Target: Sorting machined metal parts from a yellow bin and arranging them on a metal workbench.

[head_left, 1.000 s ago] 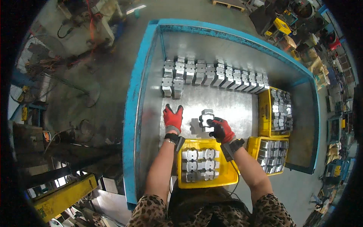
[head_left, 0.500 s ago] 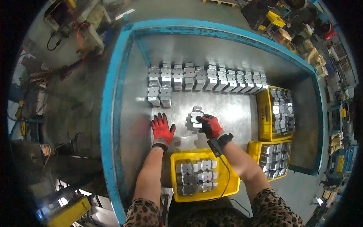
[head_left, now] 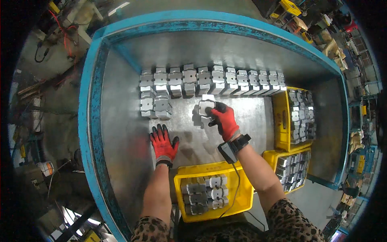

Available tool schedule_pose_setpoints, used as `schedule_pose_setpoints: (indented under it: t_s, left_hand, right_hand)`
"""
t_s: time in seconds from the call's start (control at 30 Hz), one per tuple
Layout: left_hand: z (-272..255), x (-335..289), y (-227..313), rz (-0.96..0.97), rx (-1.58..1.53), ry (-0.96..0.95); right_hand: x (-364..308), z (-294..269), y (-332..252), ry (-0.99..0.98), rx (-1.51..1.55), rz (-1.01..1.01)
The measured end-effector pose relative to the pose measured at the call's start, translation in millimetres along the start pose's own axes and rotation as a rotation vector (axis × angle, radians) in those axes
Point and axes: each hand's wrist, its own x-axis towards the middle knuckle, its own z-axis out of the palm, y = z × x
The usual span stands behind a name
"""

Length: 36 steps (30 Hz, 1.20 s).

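My right hand (head_left: pixel 227 122), in a red and black glove, grips a silver metal block (head_left: pixel 207 106) with notched sides. It holds the block over the metal tabletop, just on the near side of a long row of similar metal blocks (head_left: pixel 218 75). Two more metal blocks (head_left: pixel 163 105) stand in front of the row's left end. Close by them, my left hand (head_left: pixel 164 146), gloved the same way, rests with its fingers spread on the metal surface and holds nothing.
Blue-edged walls (head_left: pixel 86 117) enclose the metal tabletop. A yellow crate (head_left: pixel 243 198) with several metal blocks sits at the near edge between my forearms. Two more filled crates stand at the right: a far yellow crate (head_left: pixel 283 125) and a near yellow crate (head_left: pixel 270 158).
My right hand has carried the metal block away from me, closer to the row. My left hand stays open near the two front blocks. The whole view has shifted a little.
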Motion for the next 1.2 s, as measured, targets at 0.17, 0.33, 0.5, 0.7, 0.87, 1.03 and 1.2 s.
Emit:
schedule_pose_setpoints:
  t_s: [0.17, 0.33, 0.5, 0.7, 0.87, 1.03, 1.2]
  left_hand:
    - [2.0, -1.8, -5.9, -0.016, 0.035, -0.015]
    - [4.2, 15.1, 23.9, 0.014, -0.053, -0.038]
    - [1.9, 0.8, -5.0, -0.01, -0.006, -0.029]
    - [4.7, 1.5, -4.1, -0.009, -0.004, -0.012]
    - [4.4, 5.6, 2.1, -0.003, -0.016, -0.016]
    - [3.5, 3.7, -1.3, -0.002, -0.006, -0.022]
    - [4.7, 2.4, -4.1, -0.011, -0.017, -0.029]
  right_hand:
    - [23.8, -6.1, 24.9, -0.097, -0.233, 0.192]
    - [45.4, -59.4, 77.6, -0.07, -0.908, 0.093]
    - [15.2, -20.7, 63.4, 0.063, -1.174, -0.116]
    - [-13.6, 13.0, 29.0, 0.043, -1.578, -0.087]
    - [-11.3, 21.7, 39.8, 0.08, -1.787, -0.029]
    - [-12.2, 22.3, 46.7, 0.07, -1.733, -0.045]
    - [-16.4, 24.8, 41.8, 0.068, -1.713, -0.044]
